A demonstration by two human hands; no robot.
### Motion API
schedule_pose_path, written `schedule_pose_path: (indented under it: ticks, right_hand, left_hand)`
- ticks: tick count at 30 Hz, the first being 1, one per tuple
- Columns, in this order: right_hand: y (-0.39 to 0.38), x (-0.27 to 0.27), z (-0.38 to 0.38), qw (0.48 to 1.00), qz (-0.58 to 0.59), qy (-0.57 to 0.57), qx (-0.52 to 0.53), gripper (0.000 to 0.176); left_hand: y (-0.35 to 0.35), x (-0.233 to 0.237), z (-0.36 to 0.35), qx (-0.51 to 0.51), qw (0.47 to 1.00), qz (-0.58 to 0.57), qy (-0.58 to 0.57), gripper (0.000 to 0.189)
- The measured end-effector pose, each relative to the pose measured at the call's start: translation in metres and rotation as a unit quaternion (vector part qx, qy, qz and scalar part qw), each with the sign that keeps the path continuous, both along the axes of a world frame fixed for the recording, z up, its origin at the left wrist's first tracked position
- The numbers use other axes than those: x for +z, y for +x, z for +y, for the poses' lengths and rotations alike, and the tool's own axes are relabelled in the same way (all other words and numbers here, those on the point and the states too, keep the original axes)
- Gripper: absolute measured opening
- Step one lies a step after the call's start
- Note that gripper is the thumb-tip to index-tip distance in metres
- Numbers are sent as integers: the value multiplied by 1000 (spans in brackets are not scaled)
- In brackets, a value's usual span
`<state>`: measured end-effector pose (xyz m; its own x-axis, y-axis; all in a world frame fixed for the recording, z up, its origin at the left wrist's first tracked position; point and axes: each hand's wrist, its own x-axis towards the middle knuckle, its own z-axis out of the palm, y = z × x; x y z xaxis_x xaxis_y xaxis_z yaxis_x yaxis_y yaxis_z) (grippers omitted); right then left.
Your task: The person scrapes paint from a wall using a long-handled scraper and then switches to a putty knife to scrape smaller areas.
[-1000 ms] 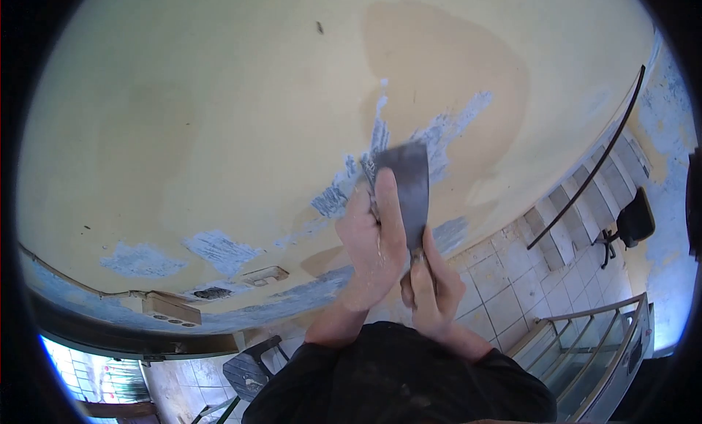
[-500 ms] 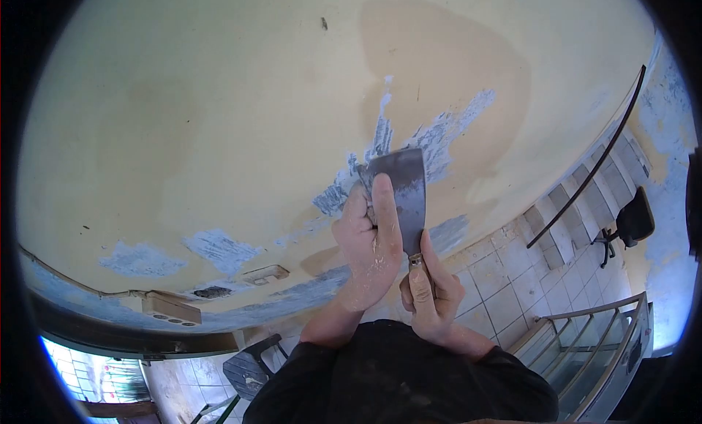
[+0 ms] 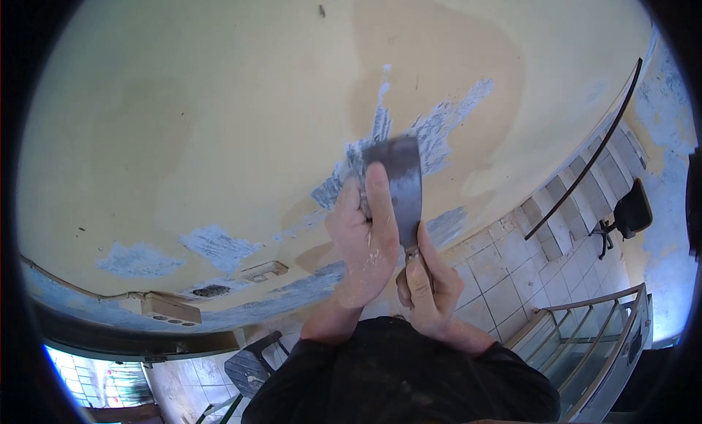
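Note:
A wide metal putty knife [image 3: 404,193] points up the wall, its blade edge at a scraped patch [image 3: 439,128] where grey-blue shows through the yellow paint. My right hand [image 3: 429,292] is closed around its handle, most of which is hidden in the fist. My left hand [image 3: 363,237] grips the blade's left side, thumb laid flat along the face and the other fingers curled behind it, partly hidden. Around the patch, the yellow wall [image 3: 248,131] has a darker damp-looking area [image 3: 482,51].
Low on the wall at left sit a socket block [image 3: 170,308] and a wall fitting [image 3: 265,271]. A dark stool [image 3: 248,369] stands below. At right are a dark rail [image 3: 585,179] by steps, an office chair [image 3: 632,208] and a glass-panelled frame [image 3: 585,358] on the tiled floor.
Both hands have pushed the putty knife slightly upward along the wall, its blade edge now higher over the scraped patch. The grip looks the same. The view has shifted a little.

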<state>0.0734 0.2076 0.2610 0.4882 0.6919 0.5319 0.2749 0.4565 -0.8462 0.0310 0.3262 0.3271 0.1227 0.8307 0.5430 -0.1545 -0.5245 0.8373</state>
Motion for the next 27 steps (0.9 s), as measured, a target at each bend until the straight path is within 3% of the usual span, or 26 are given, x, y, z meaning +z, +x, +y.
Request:
schedule_pose_path:
  ticks: [2, 6, 8, 12, 14, 17, 21, 23, 27]
  right_hand:
    - [0, 16, 4, 1000, 4, 26, 9, 51]
    - [4, 16, -1, 1000, 14, -8, 0, 51]
    - [7, 13, -2, 1000, 2, 9, 18, 50]
    - [3, 21, -1, 998, 47, 13, 35, 51]
    - [0, 34, -5, 998, 37, 32, 26, 51]
    - [8, 40, -9, 995, 87, -13, 43, 52]
    - [9, 29, -9, 997, 67, -6, 34, 52]
    - [11, 35, -2, 997, 75, 20, 28, 52]
    - [4, 42, -11, 992, 127, -8, 11, 52]
  left_hand:
    - [4, 24, 0, -30, 997, -59, -29, 37]
    - [7, 4, 4, -14, 999, -35, -36, 36]
    - [5, 3, 3, -63, 993, -46, -93, 35]
    - [7, 13, 3, -6, 1000, -5, -29, 36]
    - [12, 29, -1, -53, 991, -102, -63, 37]
    - [13, 24, -3, -32, 995, -57, -77, 38]
    - [16, 20, -2, -38, 997, -43, -51, 40]
    - [19, 34, -2, 30, 999, -13, 14, 41]
    - [18, 25, -2, -28, 999, -28, -29, 42]
